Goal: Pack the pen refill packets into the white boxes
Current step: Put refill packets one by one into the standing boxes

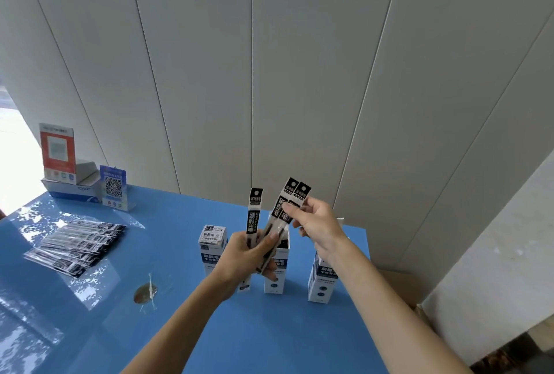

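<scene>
Blue tabletop [209, 328], and I read the job as partway done: my left hand [245, 253] grips a few refill packets [254, 218] over the open middle box [277, 271], while my right hand [317, 224] pinches the tops of two. One closed box [210, 246] stands left, another [322, 280] right; a spread pile of packets [78, 243] still waits on the table's left side.

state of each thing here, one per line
left hand: grips an upright refill packet
right hand: pinches two tilted packets
middle box: upright, top open
left box: upright, top closed
right box: upright, top hidden
loose packets: lying flat on table
</scene>
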Motion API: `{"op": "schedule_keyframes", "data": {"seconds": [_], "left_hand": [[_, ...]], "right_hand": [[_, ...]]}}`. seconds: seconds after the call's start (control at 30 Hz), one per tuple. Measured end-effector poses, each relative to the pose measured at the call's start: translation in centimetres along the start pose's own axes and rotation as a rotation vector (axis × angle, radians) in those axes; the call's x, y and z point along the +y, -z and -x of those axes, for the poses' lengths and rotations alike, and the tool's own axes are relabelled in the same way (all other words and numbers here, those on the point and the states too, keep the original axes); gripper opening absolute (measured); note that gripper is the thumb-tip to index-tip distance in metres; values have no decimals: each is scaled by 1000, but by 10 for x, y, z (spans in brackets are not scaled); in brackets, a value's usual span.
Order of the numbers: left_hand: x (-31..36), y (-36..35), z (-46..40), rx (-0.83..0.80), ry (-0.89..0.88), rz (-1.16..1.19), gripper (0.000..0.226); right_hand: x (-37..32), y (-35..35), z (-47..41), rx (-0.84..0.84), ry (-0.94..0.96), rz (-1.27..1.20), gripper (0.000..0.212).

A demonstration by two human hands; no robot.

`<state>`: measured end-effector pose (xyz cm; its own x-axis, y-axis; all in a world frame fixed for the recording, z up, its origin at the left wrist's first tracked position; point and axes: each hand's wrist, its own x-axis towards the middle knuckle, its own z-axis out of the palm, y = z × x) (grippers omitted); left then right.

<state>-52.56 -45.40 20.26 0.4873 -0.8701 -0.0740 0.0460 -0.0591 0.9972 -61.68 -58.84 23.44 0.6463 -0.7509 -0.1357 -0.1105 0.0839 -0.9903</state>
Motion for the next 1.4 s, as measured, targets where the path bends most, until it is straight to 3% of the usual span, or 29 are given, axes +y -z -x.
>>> {"op": "schedule_keyframes", "data": {"seconds": [0.13,0.33,0.53,0.73,0.87,1.0,1.13,1.27,1.4], "left_hand": [[2,-1,0,-12,1,-29,49],[2,-3,3,-135,37,-19,15],[5,-5,1,-151,39,-26,16],[3,-3,-3,-178,44,-55,26],[3,5,-7,-140,-19,-221,36],[1,22,-15,53,-112,-460,39],[-5,33,-20,174,-167,-813,54],[-13,27,-28,99,-181,-1064,74],[-19,18,-36,58,-143,-1070,77]], "right_hand": [[2,2,4,-117,-90,-46,22],[2,3,12,-256,-11,69,15],[-4,1,19,-332,-14,132,25],[-7,-3,21,-342,-3,93,10],[-14,-1,17,-234,35,8,2],[-29,18,0,55,107,-113,29],[-32,29,-10,209,209,-29,43],[-21,27,-14,211,238,106,41],[-13,21,-17,156,249,162,48]]}}
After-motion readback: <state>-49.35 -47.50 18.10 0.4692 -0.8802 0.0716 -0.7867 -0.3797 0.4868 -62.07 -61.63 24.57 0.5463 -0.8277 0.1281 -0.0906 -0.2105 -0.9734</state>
